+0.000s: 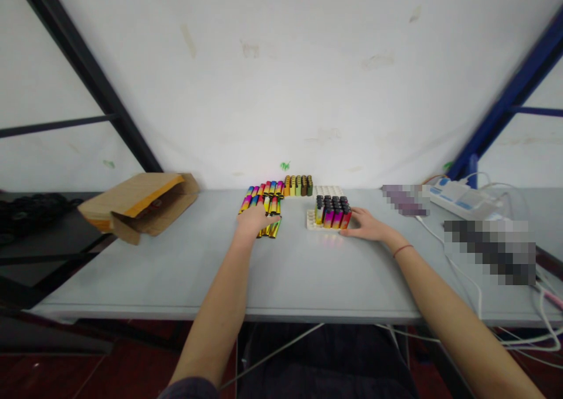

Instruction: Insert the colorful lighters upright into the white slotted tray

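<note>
My left hand lies over a spread of colourful lighter bodies with shiny gold ends, laid flat in rows. Its thumb points out to the right, apart from the fingers, and the hand partly covers the pieces under it. My right hand grips the right side of a white tray, thumb at the front corner and fingers farther back. Upright lighters with black tops fill most of this tray; holes show at its left end.
Behind stand yellow, green and brown lighter bodies in a block, beside another white holed tray. An open brown paper bag lies left. On the right are a power strip, white cables and a purple phone-like object.
</note>
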The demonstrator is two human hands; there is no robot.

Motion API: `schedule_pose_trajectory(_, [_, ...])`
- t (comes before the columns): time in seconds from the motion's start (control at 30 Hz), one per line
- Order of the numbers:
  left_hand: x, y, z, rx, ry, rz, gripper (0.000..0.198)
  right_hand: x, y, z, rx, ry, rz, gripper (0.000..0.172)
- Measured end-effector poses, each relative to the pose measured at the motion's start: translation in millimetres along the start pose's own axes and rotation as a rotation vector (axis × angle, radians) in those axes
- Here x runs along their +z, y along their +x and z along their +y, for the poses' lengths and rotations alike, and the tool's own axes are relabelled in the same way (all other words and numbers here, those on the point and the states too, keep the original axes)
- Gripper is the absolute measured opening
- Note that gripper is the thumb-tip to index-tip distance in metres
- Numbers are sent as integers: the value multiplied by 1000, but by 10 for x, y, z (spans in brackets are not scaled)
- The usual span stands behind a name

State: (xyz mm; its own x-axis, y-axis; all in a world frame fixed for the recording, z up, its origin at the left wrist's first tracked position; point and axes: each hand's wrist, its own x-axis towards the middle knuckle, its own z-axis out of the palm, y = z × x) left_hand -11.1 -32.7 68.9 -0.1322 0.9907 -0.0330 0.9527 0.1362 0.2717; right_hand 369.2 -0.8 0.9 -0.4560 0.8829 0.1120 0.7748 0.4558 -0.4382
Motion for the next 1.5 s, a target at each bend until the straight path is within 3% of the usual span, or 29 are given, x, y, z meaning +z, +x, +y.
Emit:
schedule_pose_trajectory(0.17, [-20, -153, 263, 7, 142, -141, 41, -7, 0, -17, -4, -8, -7, 94])
schedule_pose_trajectory(0.4, [24, -152, 359, 69, 55, -116, 23, 8, 13, 6, -6, -22, -7, 94])
schedule_pose_trajectory(0.53, [82, -78, 416, 54, -168, -3, 28, 2, 9, 5, -7, -28, -13, 94])
schedule_pose_trajectory(0.6, [151, -38, 470, 38, -400, 40, 26, 6, 7, 17, -4, -24, -6, 94])
schedule_pose_trajectory(0.73, [331, -13, 595, -37, -1142, -55, 13, 27, 17, 62, -1, -31, 0, 94])
schedule_pose_trajectory(0.83, [427, -57, 662, -25, -1463, -85, 22, 38, 27, 84, -17, -29, 3, 92])
schedule_pose_trajectory(0.97, [440, -126, 712, 22, -1524, -126, 32, 31, 23, 79, -60, -8, 16, 87])
schedule_pose_trajectory(1.2, [394, -138, 763, -142, -1645, -237, 55, 8, 4, 45, -36, -18, -8, 90])
schedule_pose_trajectory(1.5, [387, -120, 753, -228, -1718, -159, 47, 10, 2, 28, -21, -17, 1, 88])
